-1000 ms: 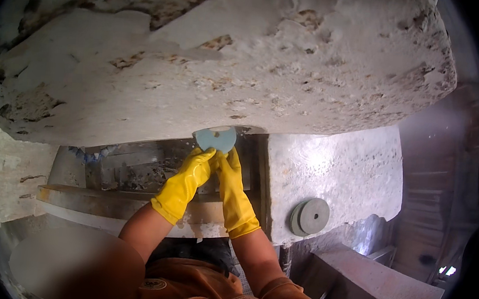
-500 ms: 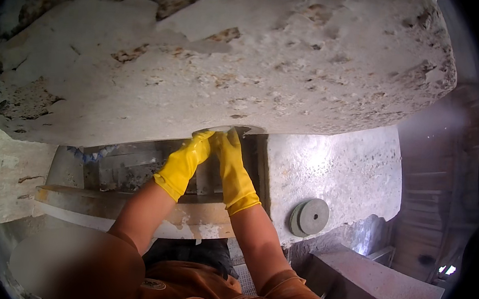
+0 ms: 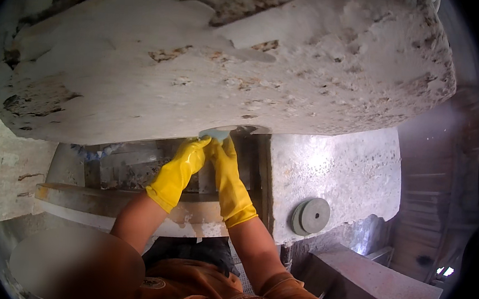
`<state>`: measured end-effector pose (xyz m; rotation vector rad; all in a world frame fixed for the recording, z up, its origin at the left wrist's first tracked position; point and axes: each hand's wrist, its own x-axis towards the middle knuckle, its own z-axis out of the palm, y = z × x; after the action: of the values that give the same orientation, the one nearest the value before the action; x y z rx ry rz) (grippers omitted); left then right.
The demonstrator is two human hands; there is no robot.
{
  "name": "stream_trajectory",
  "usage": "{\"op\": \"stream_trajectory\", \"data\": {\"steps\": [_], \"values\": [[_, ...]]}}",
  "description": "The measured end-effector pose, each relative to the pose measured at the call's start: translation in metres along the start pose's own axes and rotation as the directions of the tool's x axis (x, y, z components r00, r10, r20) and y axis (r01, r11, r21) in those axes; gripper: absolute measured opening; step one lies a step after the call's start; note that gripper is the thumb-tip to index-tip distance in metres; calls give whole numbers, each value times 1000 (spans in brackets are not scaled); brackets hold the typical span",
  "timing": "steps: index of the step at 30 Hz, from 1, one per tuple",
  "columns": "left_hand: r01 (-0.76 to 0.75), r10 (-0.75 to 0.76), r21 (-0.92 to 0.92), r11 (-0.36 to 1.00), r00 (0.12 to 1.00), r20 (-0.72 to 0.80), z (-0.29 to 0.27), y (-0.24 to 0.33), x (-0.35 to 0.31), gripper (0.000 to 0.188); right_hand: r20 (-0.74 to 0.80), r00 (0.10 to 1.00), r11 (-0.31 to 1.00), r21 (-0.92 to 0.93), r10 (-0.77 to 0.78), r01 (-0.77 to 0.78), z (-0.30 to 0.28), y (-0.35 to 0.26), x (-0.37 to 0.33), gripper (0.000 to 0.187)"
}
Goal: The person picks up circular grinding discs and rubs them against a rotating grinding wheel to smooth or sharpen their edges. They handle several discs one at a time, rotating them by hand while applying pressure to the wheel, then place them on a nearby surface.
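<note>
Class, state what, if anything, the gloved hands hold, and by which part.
The left hand and right hand together hold a pale blue disc by its near edge.

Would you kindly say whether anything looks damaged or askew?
The large, curved off-white casing across the top looks damaged: ragged brown patches and pits mark it. Two round grey discs at right are stacked unevenly.

Glossy gloves point(image 3: 177, 175), rough pitted block point(image 3: 246, 76), seemingly matt held disc point(image 3: 216, 132)
</note>
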<state>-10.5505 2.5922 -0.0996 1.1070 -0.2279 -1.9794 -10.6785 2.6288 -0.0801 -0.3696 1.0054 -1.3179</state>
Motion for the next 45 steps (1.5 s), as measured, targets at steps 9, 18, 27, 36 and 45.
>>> {"op": "stream_trajectory", "data": {"steps": [9,18,27,36,45], "values": [[-49,45,-147,988,999,-31,3,2,-52,32,132,991,999,-6,-37,38,7,16,-30,51],[-142,151,-76,987,980,131,-49,17,17,29,170,985,997,-81,0,14,25,25,26,39],[-160,168,-103,982,983,71,-80,39,37,28,74,982,984,-59,171,-167,34,60,70,36],[-133,129,-197,971,991,-34,-22,23,-59,29,126,991,998,45,47,-53,44,16,-33,32],[25,-7,-175,984,995,101,-28,-9,-104,35,-40,988,976,165,150,-141,-2,20,-60,23]]}}
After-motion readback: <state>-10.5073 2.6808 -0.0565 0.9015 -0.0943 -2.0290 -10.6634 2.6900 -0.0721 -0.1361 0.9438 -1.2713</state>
